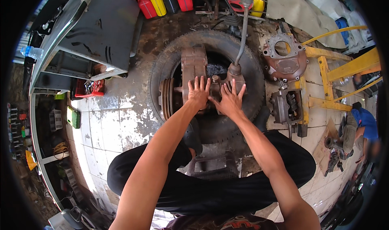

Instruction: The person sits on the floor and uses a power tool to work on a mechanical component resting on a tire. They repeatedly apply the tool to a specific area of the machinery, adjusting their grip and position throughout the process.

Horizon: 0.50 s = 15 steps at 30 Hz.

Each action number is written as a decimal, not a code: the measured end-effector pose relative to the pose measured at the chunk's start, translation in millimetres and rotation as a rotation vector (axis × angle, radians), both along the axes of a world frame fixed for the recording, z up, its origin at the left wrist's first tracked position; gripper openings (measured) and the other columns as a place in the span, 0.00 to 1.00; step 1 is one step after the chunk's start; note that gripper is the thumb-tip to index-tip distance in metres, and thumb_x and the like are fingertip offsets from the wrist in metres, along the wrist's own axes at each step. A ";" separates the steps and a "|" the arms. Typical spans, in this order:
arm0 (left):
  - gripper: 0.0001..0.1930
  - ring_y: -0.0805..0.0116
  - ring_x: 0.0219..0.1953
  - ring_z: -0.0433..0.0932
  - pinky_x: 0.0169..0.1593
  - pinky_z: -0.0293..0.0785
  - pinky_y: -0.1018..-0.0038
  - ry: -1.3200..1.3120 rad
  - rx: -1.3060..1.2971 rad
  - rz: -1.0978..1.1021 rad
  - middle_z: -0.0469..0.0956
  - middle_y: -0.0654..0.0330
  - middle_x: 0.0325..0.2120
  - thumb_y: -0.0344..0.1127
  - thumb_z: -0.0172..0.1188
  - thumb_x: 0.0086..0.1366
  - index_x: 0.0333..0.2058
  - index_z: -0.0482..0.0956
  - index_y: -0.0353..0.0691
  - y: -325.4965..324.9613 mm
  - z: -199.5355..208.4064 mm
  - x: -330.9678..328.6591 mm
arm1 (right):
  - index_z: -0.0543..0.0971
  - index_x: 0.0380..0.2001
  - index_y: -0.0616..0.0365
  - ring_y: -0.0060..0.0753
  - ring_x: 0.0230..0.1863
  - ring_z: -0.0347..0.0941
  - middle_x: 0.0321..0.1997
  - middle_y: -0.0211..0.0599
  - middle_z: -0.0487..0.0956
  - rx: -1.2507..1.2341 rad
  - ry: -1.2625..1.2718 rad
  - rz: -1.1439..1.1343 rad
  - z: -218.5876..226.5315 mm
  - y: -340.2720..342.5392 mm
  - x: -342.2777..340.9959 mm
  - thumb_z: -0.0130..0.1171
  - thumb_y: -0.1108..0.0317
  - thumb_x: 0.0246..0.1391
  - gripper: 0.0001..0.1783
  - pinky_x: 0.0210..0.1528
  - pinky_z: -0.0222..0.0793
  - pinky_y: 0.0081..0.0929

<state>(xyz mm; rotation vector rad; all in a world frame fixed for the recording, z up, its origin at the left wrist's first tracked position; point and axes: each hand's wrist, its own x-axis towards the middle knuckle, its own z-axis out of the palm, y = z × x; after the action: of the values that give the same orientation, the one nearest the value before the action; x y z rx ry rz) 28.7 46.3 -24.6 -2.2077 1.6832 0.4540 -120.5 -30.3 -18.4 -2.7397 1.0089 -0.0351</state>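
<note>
A rusty brown gearbox lies on a black tyre on the floor before my knees. My left hand rests flat on the middle of the casing, fingers spread and pointing away from me. Beside it, my right hand presses on the right part of the casing, its fingers also apart; the two thumbs nearly meet. Neither hand holds anything. A long bent gear lever rises from the casing's right side. Stacked round discs sit at its left end. My hands hide part of the casing between them.
Right of the tyre stand a bell housing, an opened gear case and a yellow metal frame. A metal bench and red crate are at left. Jerrycans line the back. Another person is at far right.
</note>
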 end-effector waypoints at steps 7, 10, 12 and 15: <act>0.61 0.40 0.74 0.41 0.69 0.42 0.37 0.037 0.040 -0.009 0.41 0.45 0.73 0.54 0.69 0.53 0.73 0.34 0.41 -5.8 10.3 1.3 | 0.67 0.63 0.69 0.53 0.78 0.36 0.69 0.46 0.67 0.067 0.070 -0.052 2.4 6.1 1.1 0.38 0.22 0.55 0.57 0.69 0.13 0.73; 0.56 0.41 0.74 0.41 0.69 0.40 0.36 0.003 0.017 0.024 0.41 0.46 0.73 0.53 0.64 0.58 0.73 0.35 0.43 -3.9 4.8 5.4 | 0.67 0.64 0.69 0.54 0.79 0.34 0.70 0.45 0.66 0.067 0.094 0.002 7.3 4.7 2.5 0.38 0.21 0.54 0.58 0.70 0.13 0.71; 0.51 0.42 0.74 0.41 0.69 0.38 0.36 0.002 0.048 -0.003 0.41 0.47 0.73 0.51 0.60 0.62 0.73 0.36 0.45 -8.1 12.1 -3.2 | 0.66 0.64 0.69 0.54 0.79 0.34 0.70 0.45 0.66 0.126 0.055 -0.087 4.9 -9.8 12.9 0.39 0.21 0.53 0.59 0.70 0.12 0.71; 0.51 0.43 0.74 0.41 0.69 0.38 0.37 0.010 0.070 0.005 0.41 0.48 0.73 0.49 0.60 0.62 0.73 0.36 0.45 -5.6 18.1 -0.4 | 0.67 0.64 0.69 0.53 0.79 0.35 0.70 0.46 0.66 0.082 0.088 -0.064 6.9 -2.7 16.0 0.40 0.21 0.53 0.58 0.70 0.12 0.70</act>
<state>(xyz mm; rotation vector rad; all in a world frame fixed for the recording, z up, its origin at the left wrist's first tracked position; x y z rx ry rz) 28.3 40.7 -6.5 -2.1635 1.6412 0.5181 -104.4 -32.9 -11.4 -2.6550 1.0957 0.1147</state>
